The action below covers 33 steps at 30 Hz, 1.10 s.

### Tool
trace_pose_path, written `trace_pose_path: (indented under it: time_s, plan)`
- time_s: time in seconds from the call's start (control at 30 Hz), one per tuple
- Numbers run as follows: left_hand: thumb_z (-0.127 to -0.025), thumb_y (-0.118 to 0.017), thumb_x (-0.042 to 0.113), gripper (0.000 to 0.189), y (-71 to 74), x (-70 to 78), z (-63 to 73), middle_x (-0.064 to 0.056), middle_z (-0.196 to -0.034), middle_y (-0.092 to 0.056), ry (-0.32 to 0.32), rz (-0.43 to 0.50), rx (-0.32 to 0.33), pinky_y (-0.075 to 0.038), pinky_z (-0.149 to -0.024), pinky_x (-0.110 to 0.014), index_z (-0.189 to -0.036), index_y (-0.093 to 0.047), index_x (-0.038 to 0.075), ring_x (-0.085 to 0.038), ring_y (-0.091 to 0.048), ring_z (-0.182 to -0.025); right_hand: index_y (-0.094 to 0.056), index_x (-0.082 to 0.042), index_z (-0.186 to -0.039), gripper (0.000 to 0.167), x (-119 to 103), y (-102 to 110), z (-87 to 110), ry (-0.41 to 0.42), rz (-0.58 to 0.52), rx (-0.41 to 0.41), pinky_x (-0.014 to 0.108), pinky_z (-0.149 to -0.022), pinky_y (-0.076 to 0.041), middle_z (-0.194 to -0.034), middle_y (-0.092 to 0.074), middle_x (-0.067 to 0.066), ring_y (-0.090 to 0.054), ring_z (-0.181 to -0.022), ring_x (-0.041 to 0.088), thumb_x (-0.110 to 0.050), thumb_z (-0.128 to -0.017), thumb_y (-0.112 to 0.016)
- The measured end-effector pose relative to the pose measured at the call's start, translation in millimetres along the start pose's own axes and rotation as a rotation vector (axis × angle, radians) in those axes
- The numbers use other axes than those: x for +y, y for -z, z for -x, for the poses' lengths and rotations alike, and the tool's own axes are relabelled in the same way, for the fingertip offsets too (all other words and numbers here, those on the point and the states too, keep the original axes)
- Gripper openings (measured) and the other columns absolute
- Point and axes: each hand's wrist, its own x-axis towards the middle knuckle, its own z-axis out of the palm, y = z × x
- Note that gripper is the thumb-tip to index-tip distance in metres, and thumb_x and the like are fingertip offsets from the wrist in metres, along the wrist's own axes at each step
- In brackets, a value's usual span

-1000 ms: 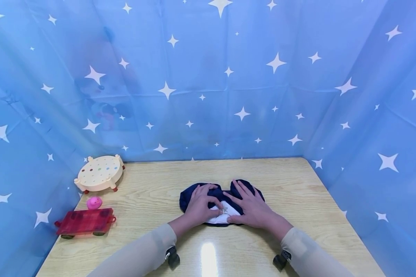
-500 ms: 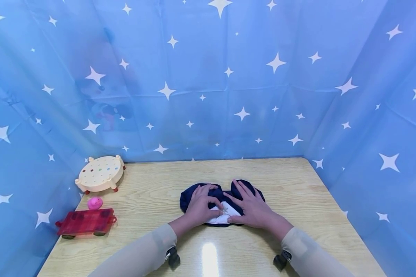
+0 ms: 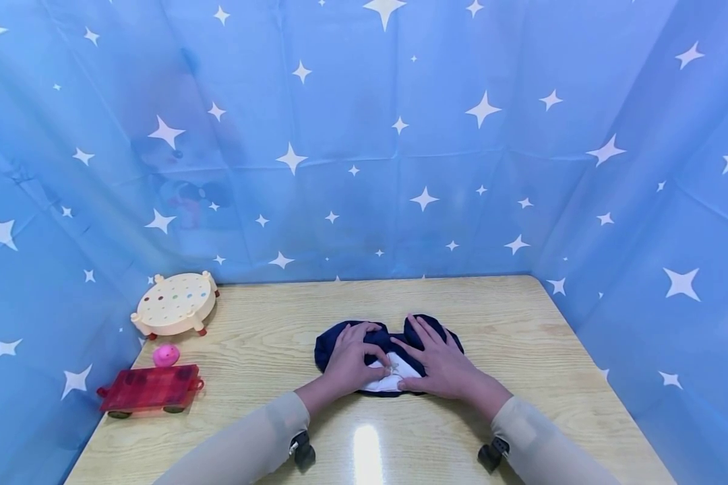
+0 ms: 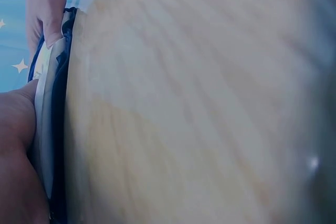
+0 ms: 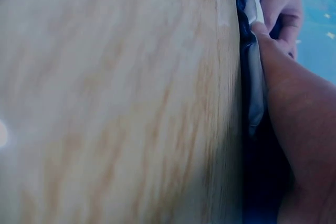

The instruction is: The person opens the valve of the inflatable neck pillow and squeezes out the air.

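A soft navy cloth item [image 3: 324,347] with a white panel [image 3: 404,364] lies on the table in the head view. A small greyish mark or cord shows on the white part. My left hand [image 3: 348,364] rests over its left side, index finger and thumb curled together in a pinch at the white panel. The right hand [image 3: 439,367] is spread on its right side, fingers straight over a navy rounded lobe [image 3: 420,325], thumb on the white panel. Both wrist views see the item edge-on: navy and white layers [image 4: 59,87] under the hands [image 5: 286,61]. The hands cover much of it.
At the left of the wooden table [image 3: 267,316] stand a round cream toy stand [image 3: 176,300] with short legs, a small pink toy [image 3: 166,356] and a translucent red wheeled toy cart [image 3: 150,389]. A blue star-patterned curtain [image 3: 364,135] surrounds the back and sides.
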Motion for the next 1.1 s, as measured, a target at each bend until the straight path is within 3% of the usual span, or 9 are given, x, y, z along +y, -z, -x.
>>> trace_pose_path:
  time_s: [0.33, 0.6, 0.8, 1.1]
  plan:
    - [-0.093, -0.092, 0.039, 0.010, 0.1, -4.0, -1.7, 0.001, -0.166, -0.050, 0.009, 0.043, -0.015, -0.007, -0.135, -0.060, -0.092, -0.083, 0.042, -0.032, -0.032, -0.163, -0.040, -0.033, -0.173, 0.099, 1.2, 0.0, -0.7, -0.001, 0.001, -0.021, 0.083, -0.120, -0.026, -0.185, -0.005, 0.019, -0.007, -0.170, 0.042, -0.092, -0.095, -0.050]
    - [-0.093, -0.093, 0.039, 0.011, -0.2, -5.6, -2.5, 0.002, -0.166, -0.050, 0.010, 0.057, -0.014, -0.008, -0.135, -0.059, -0.091, -0.082, 0.043, -0.030, -0.033, -0.162, -0.037, -0.030, -0.175, 0.100, 1.0, -0.5, -1.1, 0.010, 0.002, -0.001, 0.084, -0.118, -0.027, -0.183, -0.010, 0.022, -0.011, -0.168, 0.045, -0.088, -0.095, -0.056]
    - [-0.093, -0.092, 0.038, 0.011, -0.3, -5.7, -2.0, 0.002, -0.166, -0.049, 0.014, 0.069, -0.022, -0.006, -0.135, -0.060, -0.090, -0.082, 0.043, -0.033, -0.030, -0.163, -0.027, -0.034, -0.177, 0.101, -0.3, -0.9, 0.0, 0.014, -0.025, -0.007, 0.084, -0.120, -0.023, -0.183, -0.007, 0.023, -0.007, -0.169, 0.043, -0.086, -0.096, -0.057]
    - [-0.094, -0.092, 0.039, 0.011, -0.5, -4.3, -1.0, 0.000, -0.165, -0.050, 0.014, 0.051, -0.023, -0.007, -0.135, -0.061, -0.090, -0.082, 0.041, -0.031, -0.032, -0.162, -0.025, -0.041, -0.176, 0.090, -1.1, 0.4, 0.0, 0.026, -0.053, -0.051, 0.085, -0.121, -0.019, -0.183, -0.001, 0.026, -0.002, -0.169, 0.044, -0.081, -0.101, -0.054]
